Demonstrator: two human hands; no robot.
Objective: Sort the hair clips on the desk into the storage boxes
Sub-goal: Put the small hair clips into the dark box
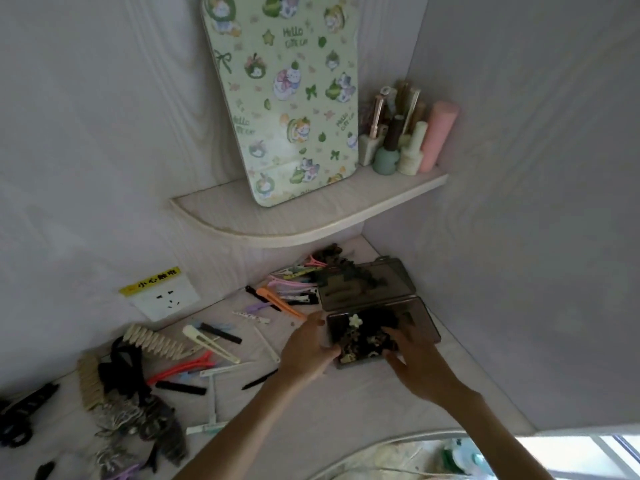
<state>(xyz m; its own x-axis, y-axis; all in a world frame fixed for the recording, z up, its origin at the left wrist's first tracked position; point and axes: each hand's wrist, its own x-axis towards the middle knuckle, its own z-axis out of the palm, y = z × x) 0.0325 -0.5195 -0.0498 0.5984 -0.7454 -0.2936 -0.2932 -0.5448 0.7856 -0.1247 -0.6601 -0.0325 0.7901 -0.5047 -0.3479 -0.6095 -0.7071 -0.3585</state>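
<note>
- Head view, step in hand: both hands work at the near storage box (420,318), a dark translucent case on the counter (346,410) by the right wall. Looks like clips are being settled inside it, not fetched.
- Left hand (306,348): fingers curled round the box's left edge, thumb on its near rim, steadying it.
- Right hand (412,355): fingers spread over the box's near-right part, touching the contents; cannot tell whether it pinches a clip.
- Near box contents: a dense pile of dark claw clips (375,332), one with a pale flower (355,320) on top. Looks close to full.
- Far storage box (398,275): just behind the near one, edges touching or nearly. Holds a few dark clips (349,277), more spilling over its back-left corner.
- Unsorted: coloured flat clips (291,289) in a heap left of the far box; orange clip (280,303), white clips (207,344), black ones and a red one scattered mid-counter; scrunchies and comb clips (156,341) far left.
- Next move, my guess: free the right hand, reach left for a loose flat clip; far box has more room.
</note>
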